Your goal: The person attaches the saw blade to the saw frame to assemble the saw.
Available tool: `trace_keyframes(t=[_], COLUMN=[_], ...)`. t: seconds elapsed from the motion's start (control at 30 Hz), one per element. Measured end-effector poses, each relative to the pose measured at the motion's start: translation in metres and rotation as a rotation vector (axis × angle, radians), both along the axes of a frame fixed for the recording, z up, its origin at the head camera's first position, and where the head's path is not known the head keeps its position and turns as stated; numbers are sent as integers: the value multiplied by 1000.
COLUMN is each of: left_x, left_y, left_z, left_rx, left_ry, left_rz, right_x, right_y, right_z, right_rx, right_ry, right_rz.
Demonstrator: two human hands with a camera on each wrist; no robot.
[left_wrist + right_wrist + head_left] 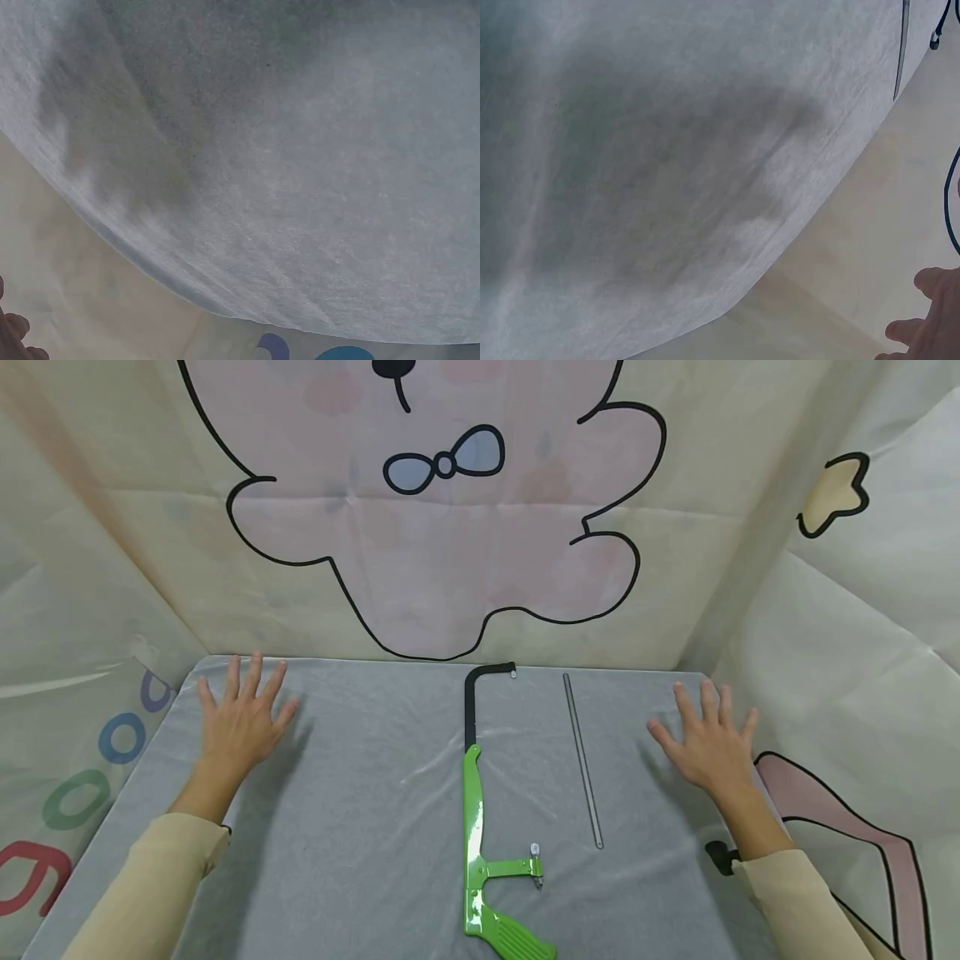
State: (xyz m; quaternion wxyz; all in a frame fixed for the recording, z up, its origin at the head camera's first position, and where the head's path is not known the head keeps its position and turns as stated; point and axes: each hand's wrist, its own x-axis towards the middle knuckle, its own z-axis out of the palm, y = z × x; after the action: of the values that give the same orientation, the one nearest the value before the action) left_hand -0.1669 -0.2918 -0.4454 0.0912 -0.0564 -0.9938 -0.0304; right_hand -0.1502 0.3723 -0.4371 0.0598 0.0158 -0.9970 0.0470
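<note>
A hacksaw frame with a green body and handle and a black bent front arm lies near the middle of the grey cloth-covered table. Right of it, apart, lies a thin metal saw blade, whose end also shows in the right wrist view. My left hand is over the table's far left, fingers spread and straight. Over the far right, my right hand has its fingers spread too. Both hold nothing, and each casts a shadow on the cloth. The blade is nearest to my right hand.
A cream backdrop with a cartoon figure and a blue bow tie rises behind the table. Printed side sheets flank it left and right. Beside my right wrist a small black object shows.
</note>
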Motion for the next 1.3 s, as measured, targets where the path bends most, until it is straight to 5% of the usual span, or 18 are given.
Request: trace_keyframes(t=[0.7,1.07,1.3], left_x=[4,5,15], left_y=[55,93,123], left_z=[5,12,10], left_rx=[18,55,116], left_ry=[15,-25,-104], left_rz=[-133,-236,-289], right_x=[3,3,2], right_y=[-41,-65,-72], right_z=[8,10,-1], right_rx=[-11,-185,-247], right_ry=[-15,-51,4], right_rz=[83,127,159])
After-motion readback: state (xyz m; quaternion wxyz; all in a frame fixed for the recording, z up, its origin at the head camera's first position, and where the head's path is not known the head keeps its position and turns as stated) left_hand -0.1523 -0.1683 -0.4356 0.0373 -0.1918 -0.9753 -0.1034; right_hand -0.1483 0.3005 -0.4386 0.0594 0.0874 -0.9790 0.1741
